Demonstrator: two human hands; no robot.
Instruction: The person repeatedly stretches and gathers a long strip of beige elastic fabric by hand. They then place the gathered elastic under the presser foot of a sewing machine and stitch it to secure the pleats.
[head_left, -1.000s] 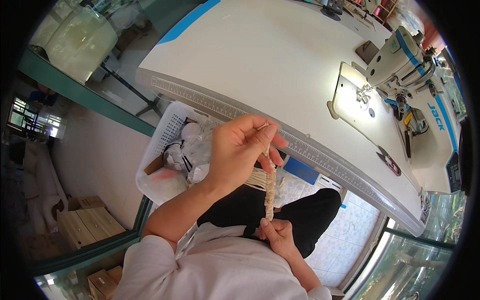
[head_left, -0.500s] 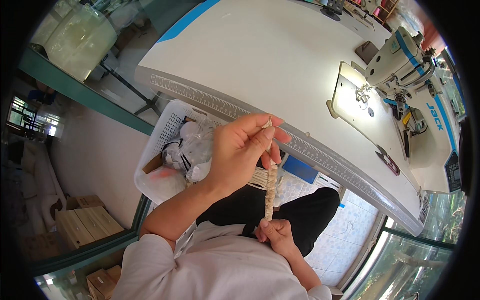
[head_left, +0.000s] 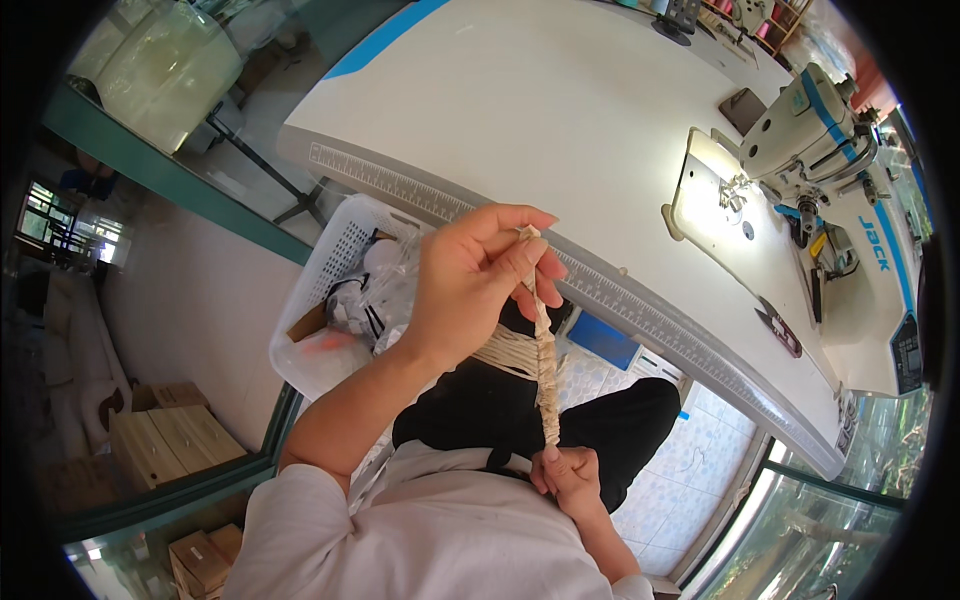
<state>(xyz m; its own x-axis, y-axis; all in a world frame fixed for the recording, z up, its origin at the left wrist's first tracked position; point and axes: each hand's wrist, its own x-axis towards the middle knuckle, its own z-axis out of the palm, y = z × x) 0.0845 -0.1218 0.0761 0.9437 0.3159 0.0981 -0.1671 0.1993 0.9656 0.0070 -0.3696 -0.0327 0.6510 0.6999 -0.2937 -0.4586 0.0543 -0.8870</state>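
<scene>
White worktable [head_left: 540,110] is spread over the upper view; its near edge is marked by a grey ruler strip [head_left: 690,320], sloped down to the right. Open room is given along that edge, the sewing machine [head_left: 862,310] being set at the far right, well apart from both hands. Dark trousers [head_left: 630,430] are seen below the edge, one knee bent out to the right. White perforated basket [head_left: 318,270], filled with clear plastic bags and mixed pieces, is placed just beside the left forearm (partly hidden by it).

Left hand [head_left: 468,285] is raised in front of the ruler strip, forearm angled up from the lower left, outer fingers loosely curled; whether the edge is touched cannot be told. Right hand [head_left: 572,477] is set lower, above the lap, fingers folded in, thumb pointed up.

Gathered cream fabric strip [head_left: 546,375] is held lengthwise between the hands, slightly slanted. Its upper end is pinched narrowly by left thumb and forefinger, a short tip poking out; its lower end is gripped at the right thumb. Wrinkles are bunched along the lower length. Cream cords [head_left: 505,352] are seen behind it. Snips [head_left: 780,330] are laid near the machine.
</scene>
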